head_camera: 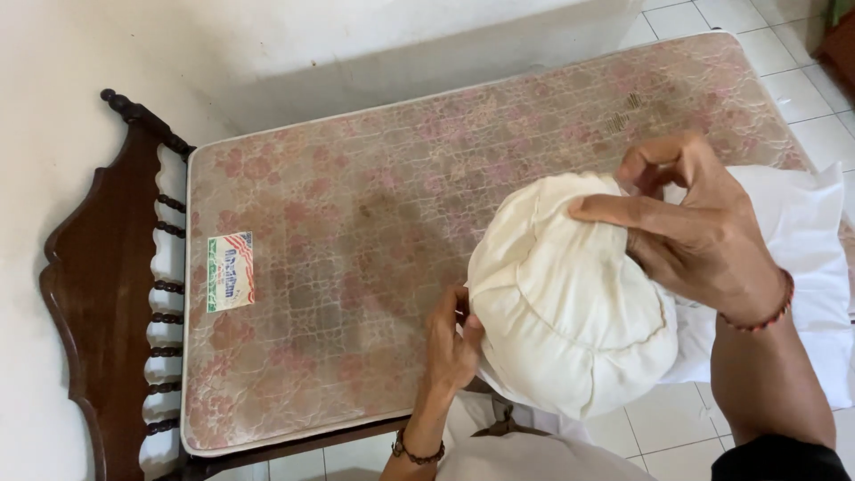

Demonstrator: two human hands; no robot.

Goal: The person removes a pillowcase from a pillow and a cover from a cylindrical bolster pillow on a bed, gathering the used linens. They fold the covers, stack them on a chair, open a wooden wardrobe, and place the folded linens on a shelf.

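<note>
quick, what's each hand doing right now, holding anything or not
Left hand: closed, pinching the lower edge of the cream pillow.
Right hand: gripping the pillow's top, fingers curled over it.

Under your fingers [614, 209] the pillow [570, 312] is matt cream cloth, smooth with a stitched seam; its case [802, 240] just beyond them is plain white fabric. Farther off, the mattress [356, 232] shows quilted, faded floral cloth, the headboard [98, 276] glossy dark wood.

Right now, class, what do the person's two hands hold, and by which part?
Both hold the cream pillow: left hand at its lower-left edge, right hand gripping the top, where the white pillowcase meets it.
</note>
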